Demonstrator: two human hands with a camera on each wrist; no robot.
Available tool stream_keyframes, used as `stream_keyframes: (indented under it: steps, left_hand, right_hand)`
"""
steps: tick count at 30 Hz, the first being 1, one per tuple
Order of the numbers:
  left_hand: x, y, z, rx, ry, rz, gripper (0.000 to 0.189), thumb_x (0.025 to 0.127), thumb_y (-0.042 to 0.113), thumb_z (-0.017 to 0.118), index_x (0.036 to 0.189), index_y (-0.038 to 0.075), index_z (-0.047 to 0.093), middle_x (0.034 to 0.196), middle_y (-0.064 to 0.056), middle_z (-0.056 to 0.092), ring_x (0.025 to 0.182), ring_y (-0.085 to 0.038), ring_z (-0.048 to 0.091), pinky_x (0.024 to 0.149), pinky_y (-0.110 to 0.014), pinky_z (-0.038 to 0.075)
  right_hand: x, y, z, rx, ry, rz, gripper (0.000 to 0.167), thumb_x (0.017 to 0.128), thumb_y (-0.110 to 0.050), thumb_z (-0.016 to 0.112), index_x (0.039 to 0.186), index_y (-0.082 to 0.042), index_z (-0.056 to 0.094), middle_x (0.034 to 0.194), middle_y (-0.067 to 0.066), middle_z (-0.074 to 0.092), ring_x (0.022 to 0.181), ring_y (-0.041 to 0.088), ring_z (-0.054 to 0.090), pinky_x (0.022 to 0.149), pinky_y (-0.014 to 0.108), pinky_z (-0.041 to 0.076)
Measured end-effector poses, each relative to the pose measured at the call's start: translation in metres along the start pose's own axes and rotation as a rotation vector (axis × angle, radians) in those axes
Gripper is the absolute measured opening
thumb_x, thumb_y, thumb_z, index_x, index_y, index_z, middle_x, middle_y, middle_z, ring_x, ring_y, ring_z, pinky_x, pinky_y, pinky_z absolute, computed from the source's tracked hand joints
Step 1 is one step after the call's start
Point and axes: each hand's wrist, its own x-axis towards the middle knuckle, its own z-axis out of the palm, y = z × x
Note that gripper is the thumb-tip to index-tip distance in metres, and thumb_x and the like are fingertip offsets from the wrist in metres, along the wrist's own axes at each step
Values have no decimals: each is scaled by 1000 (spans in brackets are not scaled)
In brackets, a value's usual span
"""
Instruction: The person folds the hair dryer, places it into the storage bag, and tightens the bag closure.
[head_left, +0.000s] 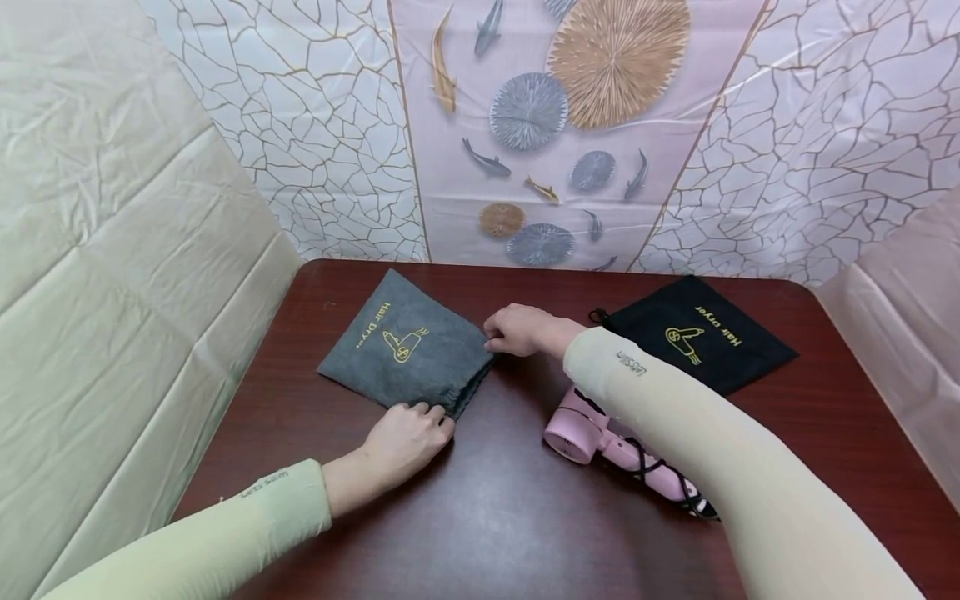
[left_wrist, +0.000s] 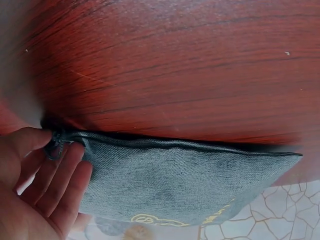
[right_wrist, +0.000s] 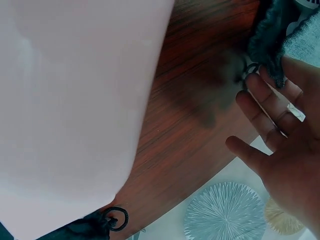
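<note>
A grey drawstring pouch [head_left: 412, 350] with a yellow "Hair Dryer" print lies tilted on the table, its mouth facing right and toward me. At the near corner of that mouth, my left hand [head_left: 408, 442] pinches the fabric; the left wrist view shows thumb and fingertips at the dark cord knot [left_wrist: 56, 137]. My right hand [head_left: 521, 329] pinches the far corner of the mouth, and the mouth gapes slightly between both hands. In the right wrist view the gathered rim [right_wrist: 274, 70] sits between the thumb side and the fingers, the other fingers spread.
A pink hair dryer [head_left: 573, 433] wrapped in its black cord lies right of centre, partly under my right forearm. Behind that forearm is a black pouch [head_left: 705, 325] with a similar print. Patterned fabric [head_left: 337, 125] backs the dark red table [head_left: 480, 533].
</note>
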Motion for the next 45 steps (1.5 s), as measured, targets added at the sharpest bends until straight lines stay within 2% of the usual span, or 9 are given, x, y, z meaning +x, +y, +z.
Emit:
stream_keyframes:
  steps: [4, 7, 15, 20, 24, 31, 38, 43, 45]
  left_hand:
    - [0, -4, 0, -16, 4, 4, 18, 91, 12, 60, 74, 15, 63, 72, -3, 60, 58, -19, 59, 42, -30, 45]
    - [1, -10, -3, -45, 25, 0, 14, 90, 10, 64, 76, 14, 64, 73, -3, 60, 60, -19, 60, 43, -31, 46]
    - [6, -41, -17, -137, 107, -32, 12, 83, 3, 73, 83, 13, 66, 75, -3, 59, 61, -22, 63, 43, -36, 49]
    - [13, -63, -24, -241, 116, -93, 17, 80, -1, 75, 83, 13, 65, 75, -2, 59, 60, -23, 64, 40, -38, 46]
    - [17, -79, -27, -307, 111, -147, 16, 82, 1, 76, 90, 14, 70, 81, -1, 65, 64, -23, 68, 41, -39, 47]
    - [24, -101, -26, -449, 131, -278, 21, 83, 1, 74, 98, 14, 76, 87, 2, 71, 65, -17, 65, 48, -39, 51]
    - [24, -111, -21, -541, 46, -400, 14, 91, 6, 73, 101, 15, 77, 93, 1, 75, 73, -18, 66, 58, -43, 54]
    - [19, -113, -13, -565, -2, -415, 15, 89, 4, 73, 99, 15, 77, 93, 0, 75, 74, -19, 66, 62, -44, 56]
    - [16, -112, -10, -564, -21, -405, 16, 89, 4, 73, 99, 15, 77, 93, -1, 76, 75, -20, 67, 63, -44, 57]
  right_hand:
    - [-5, 5, -3, 27, 34, -17, 26, 107, -21, 64, 83, -13, 58, 74, -2, 47, 70, 16, 47, 72, 32, 41]
    - [-11, 11, -5, 52, 67, -28, 26, 106, -19, 64, 81, -13, 57, 73, -2, 47, 69, 15, 46, 71, 31, 40]
    - [-31, 27, -8, 153, 127, -20, 26, 104, -18, 64, 79, -13, 60, 70, -2, 49, 64, 13, 46, 68, 31, 40]
    - [-47, 30, -14, 182, 176, -33, 23, 102, -17, 65, 79, -14, 62, 69, -5, 51, 65, 12, 48, 68, 31, 42]
    - [-61, 32, -18, 230, 203, -46, 23, 101, -14, 64, 79, -14, 63, 71, -4, 57, 66, 12, 50, 69, 31, 43]
    - [-85, 33, -21, 337, 192, -31, 26, 108, -17, 58, 86, -9, 70, 80, 0, 68, 60, 11, 46, 66, 34, 42]
    - [-92, 23, -9, 363, 173, -88, 28, 107, -15, 60, 81, -10, 68, 78, -2, 70, 59, 7, 49, 64, 29, 43]
    - [-86, 11, 4, 392, 133, -139, 31, 104, -10, 60, 74, -15, 58, 70, -8, 57, 72, 8, 61, 71, 28, 45]
    - [-83, 9, 8, 408, 113, -142, 30, 104, -9, 59, 74, -15, 58, 70, -7, 56, 76, 14, 67, 71, 27, 45]
